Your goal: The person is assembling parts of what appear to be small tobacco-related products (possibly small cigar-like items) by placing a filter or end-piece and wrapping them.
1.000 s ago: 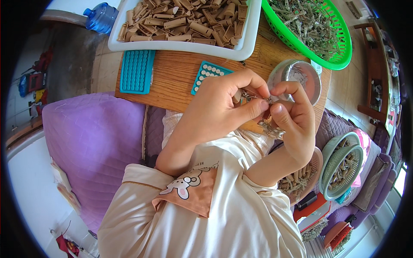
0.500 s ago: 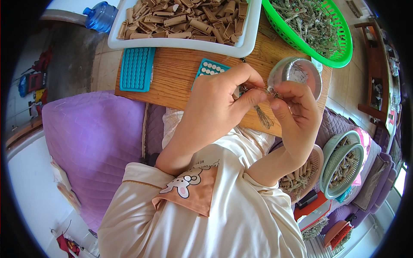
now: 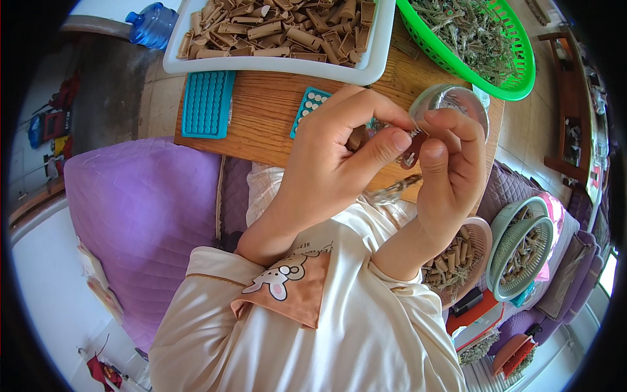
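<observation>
Over the wooden table, my left hand pinches a bundle of thin wires between thumb and index finger. The loose brownish ends hang below the fingers, and small whitish coiled bits show at the fingertips. My right hand is close beside it, fingers curled, with a fine strand running up to its fingertips. Exactly how the right fingers grip that strand is partly hidden. Just behind the hands stands a clear round container with small pieces inside.
A white tub of brown curved plastic pieces is at the back, beside a green basket of wire bundles. Two teal trays lie on the table, one at left, another holding white discs. A pink basket and pale green baskets stand at right.
The right hand's thumb and index finger have spread a little apart, with a fine strand now visible between the hands. The hanging wire ends have swung to a flatter slant.
</observation>
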Demonstrator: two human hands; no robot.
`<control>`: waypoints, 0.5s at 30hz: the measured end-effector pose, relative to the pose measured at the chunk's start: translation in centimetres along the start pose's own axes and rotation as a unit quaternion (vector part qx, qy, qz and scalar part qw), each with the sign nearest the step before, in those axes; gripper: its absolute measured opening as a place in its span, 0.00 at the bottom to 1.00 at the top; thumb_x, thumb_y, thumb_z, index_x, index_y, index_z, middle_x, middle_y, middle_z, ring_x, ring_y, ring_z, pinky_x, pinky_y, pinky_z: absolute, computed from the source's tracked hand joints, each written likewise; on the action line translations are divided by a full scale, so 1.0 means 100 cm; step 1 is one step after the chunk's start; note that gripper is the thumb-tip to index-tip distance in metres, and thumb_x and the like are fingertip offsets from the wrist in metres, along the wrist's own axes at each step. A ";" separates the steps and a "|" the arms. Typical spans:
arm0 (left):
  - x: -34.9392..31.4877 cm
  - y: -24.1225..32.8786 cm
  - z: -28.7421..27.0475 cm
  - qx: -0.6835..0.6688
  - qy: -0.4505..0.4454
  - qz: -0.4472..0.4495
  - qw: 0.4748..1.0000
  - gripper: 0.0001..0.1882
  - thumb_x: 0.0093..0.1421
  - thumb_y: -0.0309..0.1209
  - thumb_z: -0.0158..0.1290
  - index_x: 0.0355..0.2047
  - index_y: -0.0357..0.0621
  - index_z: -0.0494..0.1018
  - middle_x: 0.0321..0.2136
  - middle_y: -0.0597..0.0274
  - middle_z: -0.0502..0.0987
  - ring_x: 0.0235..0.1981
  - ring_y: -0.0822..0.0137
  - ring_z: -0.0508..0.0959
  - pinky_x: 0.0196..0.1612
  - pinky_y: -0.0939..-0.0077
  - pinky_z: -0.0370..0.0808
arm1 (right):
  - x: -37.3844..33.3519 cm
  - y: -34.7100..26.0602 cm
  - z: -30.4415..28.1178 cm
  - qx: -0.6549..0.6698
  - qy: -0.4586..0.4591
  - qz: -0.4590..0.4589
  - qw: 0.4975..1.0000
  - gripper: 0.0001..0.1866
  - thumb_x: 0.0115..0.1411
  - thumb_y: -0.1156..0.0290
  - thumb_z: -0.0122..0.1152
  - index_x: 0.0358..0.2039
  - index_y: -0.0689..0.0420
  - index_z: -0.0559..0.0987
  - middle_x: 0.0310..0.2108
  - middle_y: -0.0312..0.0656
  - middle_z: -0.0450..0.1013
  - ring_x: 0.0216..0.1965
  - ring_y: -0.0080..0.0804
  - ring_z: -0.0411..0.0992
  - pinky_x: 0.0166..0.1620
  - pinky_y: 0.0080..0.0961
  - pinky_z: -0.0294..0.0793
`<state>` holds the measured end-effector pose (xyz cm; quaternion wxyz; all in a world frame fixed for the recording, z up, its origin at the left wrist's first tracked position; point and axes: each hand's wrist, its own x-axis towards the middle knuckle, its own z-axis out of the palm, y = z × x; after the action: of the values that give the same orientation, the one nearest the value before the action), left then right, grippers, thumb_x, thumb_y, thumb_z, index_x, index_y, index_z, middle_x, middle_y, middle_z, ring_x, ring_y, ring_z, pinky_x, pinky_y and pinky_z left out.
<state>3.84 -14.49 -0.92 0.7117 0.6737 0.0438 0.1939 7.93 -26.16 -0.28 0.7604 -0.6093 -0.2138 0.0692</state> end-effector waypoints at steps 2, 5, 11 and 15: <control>-0.001 0.002 -0.001 -0.028 -0.007 -0.055 0.998 0.05 0.50 0.27 0.53 0.26 0.40 0.70 0.19 0.68 0.65 0.14 0.84 0.61 0.15 0.89 0.54 | 0.000 -0.002 0.000 0.009 -0.003 0.004 1.000 0.10 0.54 0.74 0.51 0.36 0.64 0.67 0.27 0.38 0.68 0.27 0.19 0.67 0.28 0.11 0.66; 0.000 0.005 -0.008 -0.018 -0.038 -0.104 0.994 0.05 0.50 0.28 0.52 0.26 0.39 0.70 0.20 0.68 0.66 0.14 0.84 0.60 0.16 0.89 0.55 | -0.001 -0.002 0.000 -0.022 0.000 0.026 0.999 0.11 0.53 0.74 0.53 0.36 0.64 0.67 0.26 0.38 0.68 0.27 0.20 0.67 0.29 0.12 0.67; 0.003 0.013 -0.011 -0.088 -0.074 -0.189 0.975 0.09 0.52 0.32 0.51 0.24 0.39 0.69 0.15 0.75 0.64 0.14 0.87 0.58 0.16 0.90 0.53 | 0.001 0.001 -0.005 -0.102 -0.006 -0.041 0.994 0.14 0.49 0.73 0.57 0.36 0.64 0.68 0.24 0.38 0.68 0.25 0.21 0.67 0.27 0.15 0.67; 0.003 0.006 -0.013 -0.096 -0.082 -0.160 0.979 0.10 0.53 0.35 0.50 0.24 0.40 0.69 0.13 0.78 0.61 0.14 0.87 0.57 0.16 0.90 0.52 | 0.004 -0.007 -0.010 -0.230 -0.034 -0.104 0.967 0.10 0.43 0.77 0.59 0.29 0.64 0.73 0.24 0.40 0.69 0.23 0.25 0.68 0.26 0.15 0.67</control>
<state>3.55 -13.19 -0.41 0.7959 0.6004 0.0743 0.0250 8.60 -27.07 0.28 0.5949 -0.7397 -0.3120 -0.0403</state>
